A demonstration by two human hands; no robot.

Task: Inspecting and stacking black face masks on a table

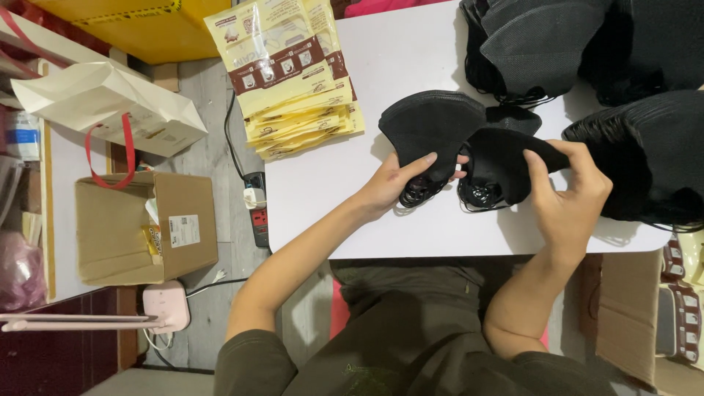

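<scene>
Left hand (392,183) closed on a folded black mask (433,128), thumb across its lower edge, ear loops dangling onto the white table (411,51). Right hand (568,194) gripping a second black mask (506,158), just beside the first (edges touching). Stack of cream-yellow packets (293,73) with brown bands at the table's far left corner. Brown cardboard box (147,227) with white label on the floor, left.
</scene>
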